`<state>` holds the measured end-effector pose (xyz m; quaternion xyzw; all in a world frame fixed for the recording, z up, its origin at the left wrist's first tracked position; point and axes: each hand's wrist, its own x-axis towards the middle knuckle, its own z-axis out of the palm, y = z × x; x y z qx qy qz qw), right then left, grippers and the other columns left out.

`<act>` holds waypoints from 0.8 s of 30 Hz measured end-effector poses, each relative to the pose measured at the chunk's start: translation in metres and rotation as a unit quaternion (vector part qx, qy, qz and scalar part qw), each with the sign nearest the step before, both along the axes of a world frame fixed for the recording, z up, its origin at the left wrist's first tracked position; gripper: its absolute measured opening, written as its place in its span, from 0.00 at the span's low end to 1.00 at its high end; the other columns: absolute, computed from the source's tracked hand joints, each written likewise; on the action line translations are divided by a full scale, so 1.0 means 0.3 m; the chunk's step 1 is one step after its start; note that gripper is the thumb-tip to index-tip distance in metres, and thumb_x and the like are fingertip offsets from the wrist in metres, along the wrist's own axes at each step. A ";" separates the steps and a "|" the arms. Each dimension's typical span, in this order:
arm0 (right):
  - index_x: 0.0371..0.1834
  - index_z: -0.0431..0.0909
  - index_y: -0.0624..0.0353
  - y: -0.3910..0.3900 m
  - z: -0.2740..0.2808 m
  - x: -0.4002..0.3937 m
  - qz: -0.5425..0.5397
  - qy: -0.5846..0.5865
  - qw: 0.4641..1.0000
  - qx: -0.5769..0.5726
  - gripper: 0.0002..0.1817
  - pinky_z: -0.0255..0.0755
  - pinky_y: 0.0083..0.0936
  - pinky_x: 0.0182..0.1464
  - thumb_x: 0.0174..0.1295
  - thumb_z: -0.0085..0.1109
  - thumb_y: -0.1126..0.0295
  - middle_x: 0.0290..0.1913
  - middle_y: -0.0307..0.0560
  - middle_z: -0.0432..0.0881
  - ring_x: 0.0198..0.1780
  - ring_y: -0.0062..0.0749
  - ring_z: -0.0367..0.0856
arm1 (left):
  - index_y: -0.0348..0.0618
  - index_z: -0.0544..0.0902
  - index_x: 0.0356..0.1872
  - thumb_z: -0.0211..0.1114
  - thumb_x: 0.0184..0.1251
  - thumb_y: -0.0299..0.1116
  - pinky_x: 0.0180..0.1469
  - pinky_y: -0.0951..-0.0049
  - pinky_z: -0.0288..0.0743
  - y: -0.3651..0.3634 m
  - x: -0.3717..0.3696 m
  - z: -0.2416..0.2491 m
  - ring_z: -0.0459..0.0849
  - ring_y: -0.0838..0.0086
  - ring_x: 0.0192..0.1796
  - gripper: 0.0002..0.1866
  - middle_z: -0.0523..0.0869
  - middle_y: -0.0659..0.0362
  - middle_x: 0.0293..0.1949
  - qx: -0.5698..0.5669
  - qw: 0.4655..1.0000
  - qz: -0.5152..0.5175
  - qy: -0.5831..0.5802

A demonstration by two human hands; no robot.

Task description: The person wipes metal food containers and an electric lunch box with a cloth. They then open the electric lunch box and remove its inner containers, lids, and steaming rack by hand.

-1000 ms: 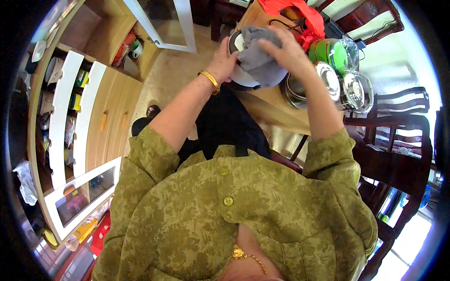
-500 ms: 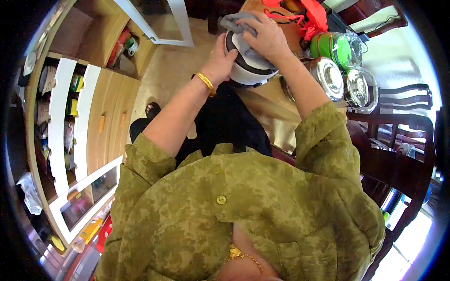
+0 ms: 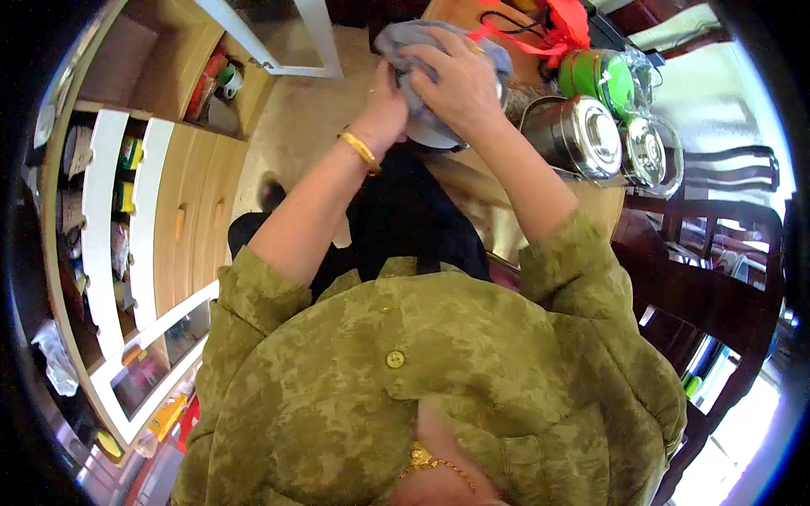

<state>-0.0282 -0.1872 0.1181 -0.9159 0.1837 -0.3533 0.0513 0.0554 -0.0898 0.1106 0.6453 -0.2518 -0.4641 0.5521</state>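
Observation:
A grey cloth (image 3: pixel 398 38) is draped over the top and near side of a rounded white appliance (image 3: pixel 429 135); its exact kind is hard to tell under the cloth. My right hand (image 3: pixel 462 84) presses the cloth against it, fingers bent over the fabric. At the left side my left hand (image 3: pixel 384 111), with a gold bangle at the wrist, grips the appliance, its fingertips partly hidden by the cloth. Most of the appliance is covered; only its lower white part shows below my hands.
To the right, a steel pot (image 3: pixel 582 135), a smaller steel container (image 3: pixel 643 152) and a green container (image 3: pixel 597 80) stand on a wooden surface (image 3: pixel 481 181). Red plastic (image 3: pixel 567 29) lies behind them. A wooden cabinet (image 3: pixel 198 202) with an open glass door (image 3: pixel 295 38) is left; dark chairs (image 3: pixel 700 236) stand right.
The cloth has spread from the top down over the near side, covering the dark rim. My right hand has moved slightly left and down with it. My left hand has shifted slightly left.

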 end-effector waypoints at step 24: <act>0.43 0.79 0.43 -0.183 -0.044 -0.005 -0.071 0.048 0.994 0.074 0.14 0.70 0.41 0.49 0.53 0.52 0.61 0.49 0.44 0.76 0.48 0.44 0.75 | 0.59 0.44 0.69 0.47 0.68 0.43 0.43 0.54 0.76 -0.021 0.010 -0.006 0.62 0.60 0.62 0.32 0.57 0.57 0.65 0.046 0.997 -0.064 -0.014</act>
